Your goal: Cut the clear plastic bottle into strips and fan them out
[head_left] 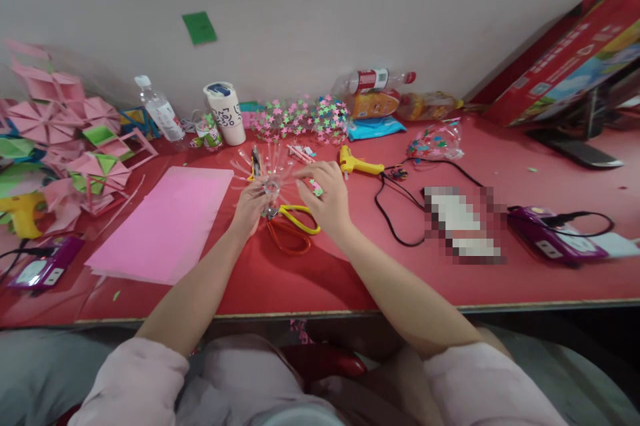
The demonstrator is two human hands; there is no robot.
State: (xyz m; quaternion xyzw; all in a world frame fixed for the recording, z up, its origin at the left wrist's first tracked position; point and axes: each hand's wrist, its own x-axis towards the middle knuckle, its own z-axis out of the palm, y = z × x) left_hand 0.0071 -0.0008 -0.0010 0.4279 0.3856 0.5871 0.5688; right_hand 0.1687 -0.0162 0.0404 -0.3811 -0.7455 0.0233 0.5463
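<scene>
A clear cut plastic bottle (271,185), its wall sliced into thin strips that fan outward, is held above the table in my left hand (251,207), whose fingers are closed around its neck end. My right hand (327,196) is on the bottle's right side, thumb and fingers pinched at one of the strips. Pink and green paper stars (316,187) show beside the right thumb. Scissors with red and yellow handles (289,247) lie just below my hands. Behind the strips is a dark cutting tool (257,163), partly covered.
Pink paper sheets (165,226) lie left, near folded paper shapes (45,119). A yellow glue gun (363,165) with a black cord is right of my hands. Star-covered bottles (300,119), a white cup (225,113) and a water bottle (160,109) line the back. A purple power strip (555,236) sits right.
</scene>
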